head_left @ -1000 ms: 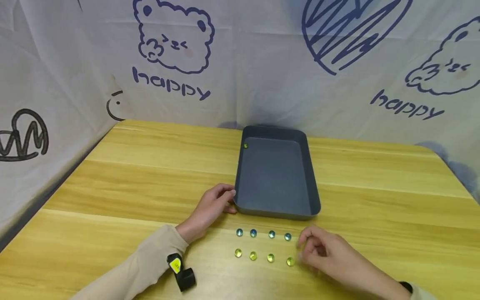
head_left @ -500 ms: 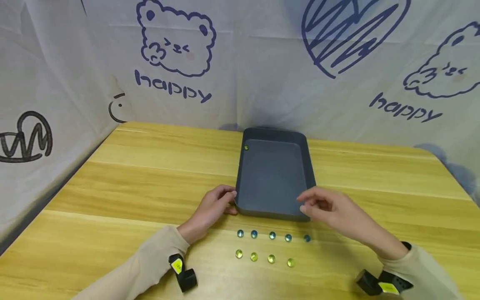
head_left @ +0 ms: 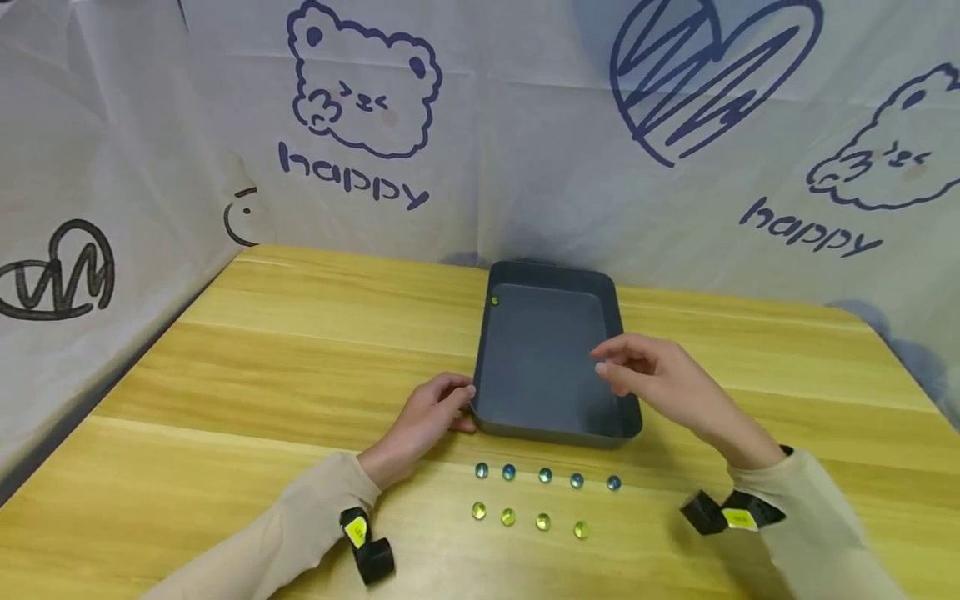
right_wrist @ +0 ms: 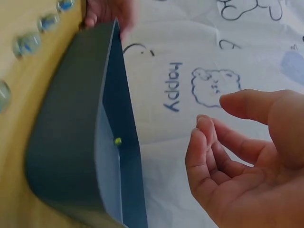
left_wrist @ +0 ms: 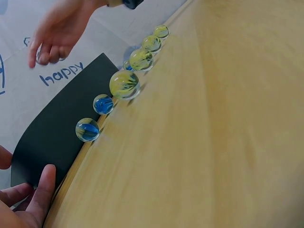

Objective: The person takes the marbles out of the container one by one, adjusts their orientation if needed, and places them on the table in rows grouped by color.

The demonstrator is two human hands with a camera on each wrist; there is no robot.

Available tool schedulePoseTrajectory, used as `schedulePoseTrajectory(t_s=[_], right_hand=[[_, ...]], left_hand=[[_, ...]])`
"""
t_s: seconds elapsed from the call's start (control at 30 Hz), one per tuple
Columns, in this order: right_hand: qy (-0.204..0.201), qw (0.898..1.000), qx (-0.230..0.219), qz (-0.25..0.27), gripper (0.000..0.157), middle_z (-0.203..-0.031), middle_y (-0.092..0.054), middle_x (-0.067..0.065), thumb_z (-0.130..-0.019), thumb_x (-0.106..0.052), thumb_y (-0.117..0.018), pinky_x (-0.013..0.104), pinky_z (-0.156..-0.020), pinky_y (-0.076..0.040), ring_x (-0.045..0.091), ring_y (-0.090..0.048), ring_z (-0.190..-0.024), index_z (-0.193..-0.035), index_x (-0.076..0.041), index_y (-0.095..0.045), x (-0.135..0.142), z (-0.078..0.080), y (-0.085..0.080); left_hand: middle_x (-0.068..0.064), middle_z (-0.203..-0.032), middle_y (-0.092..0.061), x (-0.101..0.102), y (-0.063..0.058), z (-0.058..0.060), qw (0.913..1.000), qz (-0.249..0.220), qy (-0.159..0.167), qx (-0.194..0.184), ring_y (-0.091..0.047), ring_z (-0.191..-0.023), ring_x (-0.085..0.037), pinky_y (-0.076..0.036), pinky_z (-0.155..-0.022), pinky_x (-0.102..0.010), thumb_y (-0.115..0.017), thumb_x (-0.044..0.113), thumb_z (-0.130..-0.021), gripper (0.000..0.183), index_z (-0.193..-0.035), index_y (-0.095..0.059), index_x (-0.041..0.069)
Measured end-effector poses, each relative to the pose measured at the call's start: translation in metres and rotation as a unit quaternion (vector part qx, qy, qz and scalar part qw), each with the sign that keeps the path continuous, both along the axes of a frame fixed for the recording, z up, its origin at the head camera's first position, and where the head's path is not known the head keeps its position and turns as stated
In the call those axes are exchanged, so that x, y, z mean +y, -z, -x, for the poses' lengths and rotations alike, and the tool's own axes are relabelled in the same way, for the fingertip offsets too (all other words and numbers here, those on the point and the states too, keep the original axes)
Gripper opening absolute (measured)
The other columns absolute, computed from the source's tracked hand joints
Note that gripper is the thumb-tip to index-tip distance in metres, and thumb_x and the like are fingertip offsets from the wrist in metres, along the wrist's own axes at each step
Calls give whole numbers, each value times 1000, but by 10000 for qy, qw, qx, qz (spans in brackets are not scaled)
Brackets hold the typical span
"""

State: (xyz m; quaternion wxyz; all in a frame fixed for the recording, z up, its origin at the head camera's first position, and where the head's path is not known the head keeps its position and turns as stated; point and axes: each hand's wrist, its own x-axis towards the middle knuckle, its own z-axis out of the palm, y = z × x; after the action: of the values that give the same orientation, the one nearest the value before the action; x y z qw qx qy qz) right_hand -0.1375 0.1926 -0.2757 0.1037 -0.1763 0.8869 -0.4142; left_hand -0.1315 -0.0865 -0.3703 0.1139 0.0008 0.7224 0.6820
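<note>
My left hand rests at the near left corner of a dark grey tray, its fingertips against the outer wall. In the left wrist view its fingers touch the tray's side. My right hand hovers over the tray's right side, loosely bent. The right wrist view shows a gap between thumb and fingers, with nothing held. A row of several blue marbles lies before the tray, and a row of several yellow-green marbles lies nearer me. One small yellow-green marble sits inside the tray's far left part.
The tray stands on a light wooden table, close to its back edge. Behind hangs a white cloth with bear and heart drawings. A black wrist camera is strapped on each sleeve.
My right hand has let go of a blue marble at the right end of the blue row. It has then risen away over the tray. My left hand stays at the corner.
</note>
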Motion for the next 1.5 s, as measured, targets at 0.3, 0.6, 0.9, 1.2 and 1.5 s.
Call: schedulePoseTrajectory(t_s=[0.3, 0.6, 0.9, 1.2, 1.5], right_hand=[[-204, 9959, -811, -347, 43, -113, -58, 22, -101, -25, -52, 48, -91, -50, 36, -57, -98, -131, 5, -51, 4, 62, 5], [-215, 9945, -802, -643, 33, -114, -58, 20, -100, -20, -53, 49, -93, -47, 35, -55, -100, -124, 3, -57, -22, 112, 0], [139, 9952, -916, -315, 34, -125, -56, 19, -100, -17, -54, 47, -96, -47, 37, -54, -109, -127, 4, -57, -52, 152, 15], [715, 9904, -1178, 124, 34, -131, -53, 20, -100, -13, -54, 42, -96, -49, 35, -54, -114, -128, 4, -58, -74, 168, 31], [1112, 9837, -1365, 361, 30, -131, -55, 17, -98, -11, -56, 35, -92, -51, 28, -56, -109, -124, 2, -63, -99, 168, 54]], left_hand=[[-19, -104, -61, 2, 0, 0, 9999, 54, 72, -61, -62, -78, -19, -58, -71, -32, -49, 11, -99, 31, -123, -56, -9], [-19, -103, -61, -1, -1, 0, 10000, 54, 19, 13, -62, -77, -20, -59, -70, -33, -50, 11, -99, 31, -122, -56, -9], [-19, -103, -60, -1, 0, -1, 10000, 44, -42, -27, -61, -79, -19, -59, -70, -32, -49, 9, -99, 30, -122, -56, -9], [-19, -102, -60, 3, 0, 0, 10000, -11, 4, 56, -61, -80, -19, -59, -71, -32, -49, 8, -99, 30, -121, -55, -10], [-18, -97, -59, 3, 0, 1, 10000, -13, -83, 51, -61, -75, -18, -59, -69, -32, -49, 7, -98, 30, -121, -56, -11]])
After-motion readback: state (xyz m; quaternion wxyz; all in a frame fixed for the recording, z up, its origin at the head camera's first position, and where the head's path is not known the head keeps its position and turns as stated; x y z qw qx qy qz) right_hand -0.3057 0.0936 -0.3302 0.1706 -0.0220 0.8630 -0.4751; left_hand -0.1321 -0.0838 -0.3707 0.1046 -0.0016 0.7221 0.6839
